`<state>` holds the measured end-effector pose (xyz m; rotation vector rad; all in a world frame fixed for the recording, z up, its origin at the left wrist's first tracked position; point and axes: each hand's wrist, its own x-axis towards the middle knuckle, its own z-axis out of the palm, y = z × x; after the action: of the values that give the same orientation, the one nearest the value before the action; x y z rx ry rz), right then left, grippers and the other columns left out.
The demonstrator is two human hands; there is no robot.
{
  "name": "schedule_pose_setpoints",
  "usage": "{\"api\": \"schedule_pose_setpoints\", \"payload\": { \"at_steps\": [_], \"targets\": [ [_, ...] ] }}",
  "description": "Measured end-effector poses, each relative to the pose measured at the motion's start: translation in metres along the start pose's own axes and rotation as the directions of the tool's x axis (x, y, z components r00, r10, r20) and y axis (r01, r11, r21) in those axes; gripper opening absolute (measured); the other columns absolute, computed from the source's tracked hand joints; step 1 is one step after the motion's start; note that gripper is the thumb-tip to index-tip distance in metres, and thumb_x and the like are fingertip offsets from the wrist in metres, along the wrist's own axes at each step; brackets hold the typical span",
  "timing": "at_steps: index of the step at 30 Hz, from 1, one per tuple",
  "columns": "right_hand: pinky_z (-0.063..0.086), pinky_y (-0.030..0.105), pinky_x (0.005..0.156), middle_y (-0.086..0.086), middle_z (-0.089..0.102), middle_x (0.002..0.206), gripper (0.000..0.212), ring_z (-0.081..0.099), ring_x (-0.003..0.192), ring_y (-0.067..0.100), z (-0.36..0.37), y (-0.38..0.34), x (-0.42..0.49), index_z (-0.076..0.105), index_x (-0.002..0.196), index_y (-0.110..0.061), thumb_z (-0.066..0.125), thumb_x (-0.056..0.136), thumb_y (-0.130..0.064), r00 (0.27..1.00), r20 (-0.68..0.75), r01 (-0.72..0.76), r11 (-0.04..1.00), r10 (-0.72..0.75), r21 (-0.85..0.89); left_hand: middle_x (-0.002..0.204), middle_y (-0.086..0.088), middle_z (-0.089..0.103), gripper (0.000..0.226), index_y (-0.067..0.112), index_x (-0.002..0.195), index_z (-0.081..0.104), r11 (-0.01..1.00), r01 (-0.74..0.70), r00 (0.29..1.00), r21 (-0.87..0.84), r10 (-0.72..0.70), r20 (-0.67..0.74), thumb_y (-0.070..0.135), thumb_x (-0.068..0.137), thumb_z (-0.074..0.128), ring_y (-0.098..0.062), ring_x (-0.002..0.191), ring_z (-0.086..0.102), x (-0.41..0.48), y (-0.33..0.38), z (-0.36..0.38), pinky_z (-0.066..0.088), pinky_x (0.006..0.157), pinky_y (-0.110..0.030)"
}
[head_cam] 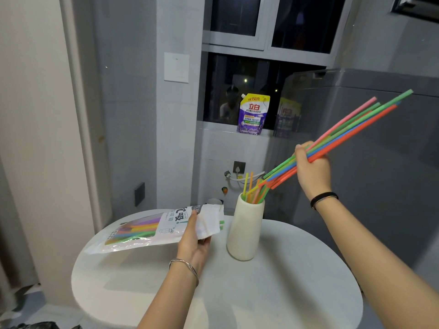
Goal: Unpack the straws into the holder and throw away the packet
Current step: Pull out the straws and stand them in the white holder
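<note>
A cream vase-shaped holder (pixel 244 231) stands on the round white table (pixel 273 288) with several coloured straws (pixel 253 189) sticking out of its mouth. My right hand (pixel 311 167) grips a bundle of long straws (pixel 356 124) up and right of the holder; their lower ends point down toward its mouth, their tops fan out to the upper right. My left hand (pixel 193 243) holds the plastic straw packet (pixel 152 227) near its open end, just left of the holder and slightly above the table. More straws show inside the packet.
A purple-and-yellow detergent pouch (pixel 253 113) stands on the window ledge behind. A grey appliance (pixel 380 162) rises to the right of the table. Wall sockets and a white hose sit low on the back wall. The floor lies at the lower left.
</note>
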<state>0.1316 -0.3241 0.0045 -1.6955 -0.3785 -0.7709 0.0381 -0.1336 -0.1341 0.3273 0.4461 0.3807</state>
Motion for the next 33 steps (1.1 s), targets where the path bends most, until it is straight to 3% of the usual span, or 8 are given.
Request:
{"api": "schedule_pose_setpoints", "payload": {
  "at_steps": [4,9,12,15,21,25,29,33],
  "targets": [
    [0.042,0.019,0.049,-0.003,0.052,0.059,0.027,0.055,0.057,0.009,-0.001,-0.002,0.007,0.051,0.067,-0.016,0.048,0.093,-0.025,1.0,0.001,0.015,0.996,-0.015,-0.083,0.12,-0.008,0.064,0.046,0.012,0.134,0.05,1.0,-0.018,1.0,0.007,0.018,0.004,0.015,0.09,0.063,-0.018,0.086,0.065,0.0,0.0,0.002,0.058,0.046,-0.029],
    [0.045,0.025,0.053,0.001,0.053,0.06,0.032,0.057,0.06,0.017,0.013,0.0,0.004,0.049,0.061,-0.023,0.047,0.093,-0.024,0.993,0.113,0.061,0.985,-0.043,-0.162,0.135,-0.01,0.059,0.05,0.011,0.137,0.048,1.0,-0.004,1.0,0.01,0.004,-0.014,0.015,0.09,0.064,-0.022,0.108,0.06,-0.001,-0.002,0.005,0.056,0.072,-0.036],
    [0.052,0.034,0.059,0.008,0.054,0.061,0.036,0.06,0.062,0.028,0.025,0.004,0.002,0.05,0.061,-0.013,0.046,0.094,-0.029,0.985,0.174,0.055,0.973,-0.016,-0.225,0.136,-0.011,0.059,0.05,0.01,0.138,0.048,1.0,0.006,1.0,0.006,-0.006,-0.022,0.015,0.09,0.063,-0.022,0.108,0.059,-0.004,-0.004,0.005,0.059,0.063,-0.033],
    [0.056,0.036,0.062,0.007,0.057,0.063,0.035,0.063,0.064,0.027,0.033,0.009,0.003,0.05,0.063,-0.016,0.047,0.093,-0.033,0.978,0.208,0.034,0.968,0.019,-0.25,0.137,-0.012,0.058,0.048,0.009,0.138,0.048,1.0,0.009,1.0,0.022,-0.009,-0.026,0.016,0.091,0.061,-0.023,0.104,0.059,-0.003,-0.005,0.005,0.057,0.051,-0.027],
    [0.058,0.038,0.071,0.009,0.065,0.079,0.028,0.067,0.074,0.025,0.047,0.021,0.008,0.059,0.084,-0.012,0.048,0.092,-0.036,0.953,0.287,-0.001,0.949,0.096,-0.316,0.136,-0.012,0.058,0.045,0.01,0.135,0.05,1.0,0.015,0.999,0.015,-0.014,-0.038,0.016,0.091,0.061,-0.022,0.102,0.06,-0.002,-0.004,0.006,0.057,0.05,-0.026],
    [0.056,0.033,0.069,0.006,0.065,0.079,0.032,0.065,0.075,0.024,0.053,0.03,0.008,0.061,0.087,-0.011,0.046,0.092,-0.039,0.929,0.351,0.03,0.918,0.121,-0.396,0.135,-0.012,0.059,0.045,0.01,0.134,0.05,1.0,0.016,0.998,0.005,-0.016,-0.053,0.016,0.091,0.062,-0.017,0.082,0.062,-0.001,-0.005,0.006,0.056,0.05,-0.026],
    [0.055,0.041,0.081,0.005,0.065,0.09,0.02,0.065,0.089,0.026,0.058,0.037,0.005,0.057,0.086,-0.019,0.053,0.089,-0.038,0.924,0.361,0.038,0.909,0.126,-0.415,0.136,-0.012,0.058,0.047,0.012,0.136,0.048,1.0,0.013,0.998,0.004,-0.012,-0.065,0.016,0.091,0.062,-0.022,0.102,0.06,-0.001,-0.006,0.006,0.056,0.049,-0.026],
    [0.044,0.049,0.101,0.001,0.054,0.105,0.022,0.054,0.112,0.027,0.061,0.047,0.004,0.058,0.096,-0.019,0.068,0.08,-0.032,0.898,0.397,-0.026,0.924,0.189,-0.381,0.135,-0.012,0.059,0.048,0.012,0.136,0.049,1.0,0.019,0.996,0.006,-0.019,-0.085,0.016,0.09,0.063,-0.023,0.105,0.059,-0.001,-0.006,0.007,0.056,0.049,-0.027]
  ]
}}
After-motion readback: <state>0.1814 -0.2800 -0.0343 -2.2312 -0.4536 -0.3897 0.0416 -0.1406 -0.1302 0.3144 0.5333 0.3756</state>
